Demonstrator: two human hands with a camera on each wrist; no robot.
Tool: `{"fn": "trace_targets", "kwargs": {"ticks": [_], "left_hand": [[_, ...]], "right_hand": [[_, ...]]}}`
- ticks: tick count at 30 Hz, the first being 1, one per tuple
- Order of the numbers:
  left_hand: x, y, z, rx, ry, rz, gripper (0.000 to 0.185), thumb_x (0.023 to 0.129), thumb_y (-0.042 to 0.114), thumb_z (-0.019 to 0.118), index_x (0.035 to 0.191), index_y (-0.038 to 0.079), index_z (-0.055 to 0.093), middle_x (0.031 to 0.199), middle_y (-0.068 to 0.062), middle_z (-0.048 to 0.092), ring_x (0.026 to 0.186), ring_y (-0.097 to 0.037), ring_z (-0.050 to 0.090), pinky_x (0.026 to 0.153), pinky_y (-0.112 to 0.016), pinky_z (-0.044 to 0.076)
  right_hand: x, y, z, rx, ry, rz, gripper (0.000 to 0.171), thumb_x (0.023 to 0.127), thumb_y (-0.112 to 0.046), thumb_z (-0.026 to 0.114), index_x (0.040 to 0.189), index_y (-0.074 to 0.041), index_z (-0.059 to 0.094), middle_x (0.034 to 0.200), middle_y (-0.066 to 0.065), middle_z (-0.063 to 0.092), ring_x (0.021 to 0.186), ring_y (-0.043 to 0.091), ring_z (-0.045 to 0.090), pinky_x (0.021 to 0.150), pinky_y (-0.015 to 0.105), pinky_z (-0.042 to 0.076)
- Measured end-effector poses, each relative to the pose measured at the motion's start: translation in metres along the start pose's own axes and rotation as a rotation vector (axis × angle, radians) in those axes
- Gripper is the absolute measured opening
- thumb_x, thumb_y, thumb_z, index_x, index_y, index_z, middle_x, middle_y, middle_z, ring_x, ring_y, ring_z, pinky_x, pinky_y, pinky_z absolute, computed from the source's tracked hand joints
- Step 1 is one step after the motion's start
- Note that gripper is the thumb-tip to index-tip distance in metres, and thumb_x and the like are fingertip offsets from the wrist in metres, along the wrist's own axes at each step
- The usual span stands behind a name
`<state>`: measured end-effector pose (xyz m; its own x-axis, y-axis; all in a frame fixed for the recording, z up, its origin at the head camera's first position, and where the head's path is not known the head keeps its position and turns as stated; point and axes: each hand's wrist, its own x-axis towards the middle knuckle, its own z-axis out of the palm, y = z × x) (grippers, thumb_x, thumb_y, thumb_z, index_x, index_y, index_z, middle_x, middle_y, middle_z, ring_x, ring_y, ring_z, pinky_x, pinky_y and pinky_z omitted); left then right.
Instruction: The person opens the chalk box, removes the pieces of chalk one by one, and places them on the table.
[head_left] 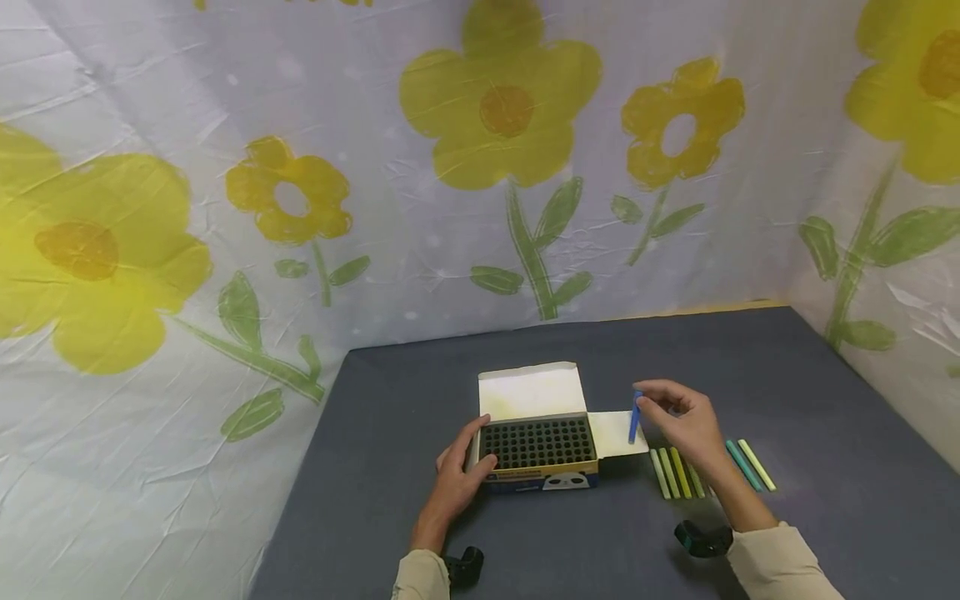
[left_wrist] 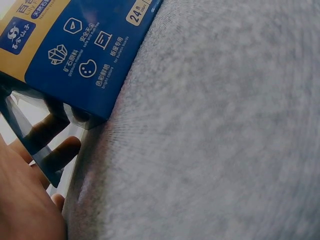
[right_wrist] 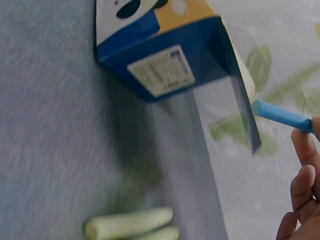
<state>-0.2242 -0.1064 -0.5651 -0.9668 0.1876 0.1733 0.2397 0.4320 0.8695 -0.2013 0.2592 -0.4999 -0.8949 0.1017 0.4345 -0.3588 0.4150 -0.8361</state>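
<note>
An open-lidded chalk box [head_left: 540, 482], blue and yellow with a panda face in front, holds a black insert [head_left: 536, 442] with rows of round holes. My left hand [head_left: 456, 487] grips its left end, thumb at the near corner and fingers toward the far one. In the left wrist view, fingers [left_wrist: 65, 150] show behind a side flap. My right hand [head_left: 692, 427] pinches the top of a blue chalk stick [head_left: 634, 418], held nearly upright over the box's right flap [head_left: 611, 433]. The right wrist view shows this blue chalk [right_wrist: 282, 115] close to the flap's edge.
Yellow-green chalk sticks [head_left: 662, 473] lie in a row right of the box, partly behind my right forearm. Beyond it lie a teal stick [head_left: 742, 465] and a pale stick [head_left: 757, 464]. A flower-printed curtain [head_left: 420, 275] borders the dark grey table [head_left: 375, 500].
</note>
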Motion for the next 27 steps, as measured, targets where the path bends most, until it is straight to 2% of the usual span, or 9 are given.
{"fn": "trace_targets", "kwargs": {"ticks": [5,11,14,19,24,26,27], "left_hand": [[0.001,-0.002,0.000,0.001,0.000,0.001,0.058,0.095,0.032,0.067,0.149,0.043,0.047,0.155,-0.002,0.049,0.140,-0.042,0.031,0.103,-0.070,0.031],[0.002,-0.003,0.000,0.013,-0.004,0.007,0.058,0.095,0.032,0.066,0.149,0.045,0.047,0.154,-0.003,0.050,0.136,-0.040,0.037,0.098,-0.065,0.038],[0.002,-0.003,0.000,0.011,-0.004,0.004,0.058,0.096,0.033,0.066,0.149,0.045,0.047,0.155,-0.002,0.049,0.137,-0.040,0.036,0.100,-0.066,0.037],[0.000,-0.002,0.000,-0.005,0.004,0.000,0.057,0.095,0.032,0.067,0.148,0.044,0.048,0.156,0.001,0.048,0.140,-0.039,0.035,0.103,-0.069,0.034],[0.001,-0.004,0.000,-0.003,0.006,-0.002,0.058,0.095,0.032,0.067,0.148,0.046,0.047,0.156,0.003,0.048,0.140,-0.037,0.036,0.103,-0.067,0.034],[0.002,-0.004,0.000,0.003,0.000,-0.003,0.058,0.096,0.033,0.066,0.149,0.047,0.046,0.157,0.002,0.047,0.141,-0.039,0.035,0.103,-0.068,0.034],[0.002,-0.004,0.000,0.006,0.000,-0.004,0.058,0.096,0.033,0.066,0.149,0.047,0.046,0.157,0.002,0.047,0.141,-0.040,0.035,0.103,-0.068,0.034]], "right_hand": [[-0.009,0.009,-0.017,-0.007,0.028,0.029,0.023,0.097,-0.009,0.068,0.118,-0.001,0.072,0.094,-0.015,0.068,0.083,0.002,0.060,0.079,0.018,0.046],[-0.019,0.018,-0.035,-0.019,0.044,0.048,0.025,0.097,-0.008,0.068,0.120,0.002,0.071,0.094,-0.011,0.070,0.081,0.006,0.061,0.074,0.018,0.046],[-0.021,0.026,-0.046,-0.064,0.062,0.067,0.025,0.098,-0.011,0.068,0.121,-0.001,0.071,0.093,-0.013,0.069,0.080,0.007,0.061,0.072,0.019,0.046],[-0.024,0.038,-0.072,-0.150,0.050,0.144,0.029,0.100,-0.019,0.066,0.124,-0.003,0.070,0.093,-0.025,0.066,0.079,0.005,0.059,0.066,0.021,0.046],[-0.025,0.048,-0.101,-0.268,-0.043,0.251,0.041,0.103,-0.033,0.061,0.131,-0.004,0.067,0.102,-0.038,0.056,0.084,-0.014,0.053,0.069,0.018,0.047],[-0.026,0.052,-0.111,-0.312,-0.084,0.261,0.041,0.103,-0.033,0.060,0.132,-0.004,0.067,0.107,-0.034,0.057,0.087,-0.021,0.049,0.070,0.018,0.048],[-0.027,0.055,-0.114,-0.331,-0.095,0.250,0.040,0.103,-0.031,0.061,0.130,-0.003,0.067,0.109,-0.027,0.061,0.086,-0.022,0.049,0.069,0.018,0.048]]}}
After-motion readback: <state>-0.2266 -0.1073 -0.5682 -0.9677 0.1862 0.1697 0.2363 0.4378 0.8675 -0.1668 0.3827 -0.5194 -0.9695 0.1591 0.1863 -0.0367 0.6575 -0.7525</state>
